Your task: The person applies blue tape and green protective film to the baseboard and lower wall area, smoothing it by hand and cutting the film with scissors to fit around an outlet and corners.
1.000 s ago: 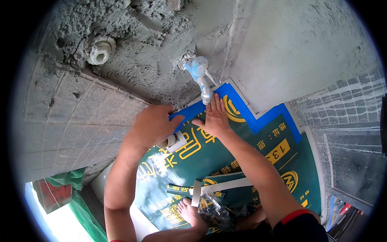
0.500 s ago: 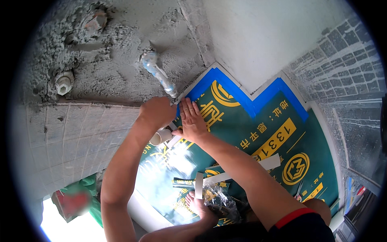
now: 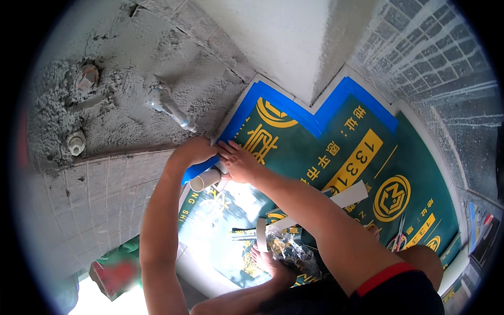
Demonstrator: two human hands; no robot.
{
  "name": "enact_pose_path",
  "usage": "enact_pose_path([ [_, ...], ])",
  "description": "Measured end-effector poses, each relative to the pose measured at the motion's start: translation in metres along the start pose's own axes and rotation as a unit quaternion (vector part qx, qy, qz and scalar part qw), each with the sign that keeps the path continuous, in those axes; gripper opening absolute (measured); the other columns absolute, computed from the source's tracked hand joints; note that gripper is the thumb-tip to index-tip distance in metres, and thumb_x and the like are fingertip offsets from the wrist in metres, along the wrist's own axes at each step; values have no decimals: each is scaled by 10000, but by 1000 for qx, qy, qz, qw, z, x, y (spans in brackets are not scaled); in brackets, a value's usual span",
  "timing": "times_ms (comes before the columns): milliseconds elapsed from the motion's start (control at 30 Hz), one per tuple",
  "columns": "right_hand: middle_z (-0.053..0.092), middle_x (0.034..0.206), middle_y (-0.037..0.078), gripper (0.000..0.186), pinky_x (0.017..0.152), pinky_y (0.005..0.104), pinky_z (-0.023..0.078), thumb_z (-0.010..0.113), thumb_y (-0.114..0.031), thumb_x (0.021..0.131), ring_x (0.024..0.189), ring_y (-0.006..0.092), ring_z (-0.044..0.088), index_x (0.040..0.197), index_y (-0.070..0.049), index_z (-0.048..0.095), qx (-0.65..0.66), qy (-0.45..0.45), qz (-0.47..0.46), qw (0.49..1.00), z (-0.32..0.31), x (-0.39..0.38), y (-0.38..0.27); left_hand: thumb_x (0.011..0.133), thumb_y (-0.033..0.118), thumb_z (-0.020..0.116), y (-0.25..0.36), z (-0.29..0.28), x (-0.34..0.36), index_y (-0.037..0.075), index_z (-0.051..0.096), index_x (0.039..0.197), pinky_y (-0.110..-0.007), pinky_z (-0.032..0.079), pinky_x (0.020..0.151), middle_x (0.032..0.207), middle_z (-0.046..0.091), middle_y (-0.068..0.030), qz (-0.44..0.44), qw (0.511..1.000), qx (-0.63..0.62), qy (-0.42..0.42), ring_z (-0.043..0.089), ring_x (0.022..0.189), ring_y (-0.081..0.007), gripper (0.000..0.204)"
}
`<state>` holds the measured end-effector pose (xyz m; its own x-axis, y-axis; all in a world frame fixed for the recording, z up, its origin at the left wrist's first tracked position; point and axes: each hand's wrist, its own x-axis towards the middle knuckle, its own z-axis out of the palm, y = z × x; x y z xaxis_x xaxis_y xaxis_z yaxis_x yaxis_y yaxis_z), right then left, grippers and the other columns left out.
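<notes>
My left hand [image 3: 195, 152] is closed at the wall's foot, with blue tape [image 3: 200, 167] coming out below its fist. The fingers and the tape's end are partly hidden. Close by, my right hand [image 3: 240, 164] lies with fingers stretched out, pressing on the tape-covered edge of a green floor-protection sheet [image 3: 336, 131] with yellow print. A wide strip of blue tape [image 3: 307, 123] follows the sheet's border round the wall corner. Just below both hands stands a short cream pipe stub [image 3: 206, 180], its round mouth showing.
A wrapped pipe [image 3: 170, 108] and a hex fitting [image 3: 76, 143] stick out of the rough cement wall [image 3: 121, 118]. Pale strips [image 3: 349, 194], crumpled clear plastic [image 3: 291, 249] and scissors [image 3: 400, 235] lie on the sheet by my bare foot [image 3: 270, 262].
The view has shifted. My left hand has moved down along the wall's foot, and more blue tape shows below it. My right hand still presses beside it.
</notes>
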<state>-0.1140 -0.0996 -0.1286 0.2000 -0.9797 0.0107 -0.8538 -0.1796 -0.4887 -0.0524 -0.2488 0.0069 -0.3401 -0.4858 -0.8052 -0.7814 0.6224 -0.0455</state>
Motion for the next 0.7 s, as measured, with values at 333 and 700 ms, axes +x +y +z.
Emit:
enact_pose_path([
  [333, 558, 1422, 132, 341, 1146, 453, 353, 559, -203, 979, 1356, 307, 468, 1265, -44, 655, 207, 95, 5, 974, 5, 14, 16, 876, 330, 547, -53, 43, 12, 20, 674, 1237, -442, 477, 1021, 1229, 683, -235, 50, 993, -77, 73, 638, 1149, -413, 492],
  [700, 673, 1008, 115, 132, 774, 468, 552, 704, -172, 878, 957, 350, 679, 996, -122, 735, 275, 113, 181, 937, -19, 48, 5, 918, 376, 566, -41, 40, -23, 69, 748, 1138, -452, 540, 926, 1097, 727, -232, 3, 988, -16, 152, 691, 1054, -398, 418],
])
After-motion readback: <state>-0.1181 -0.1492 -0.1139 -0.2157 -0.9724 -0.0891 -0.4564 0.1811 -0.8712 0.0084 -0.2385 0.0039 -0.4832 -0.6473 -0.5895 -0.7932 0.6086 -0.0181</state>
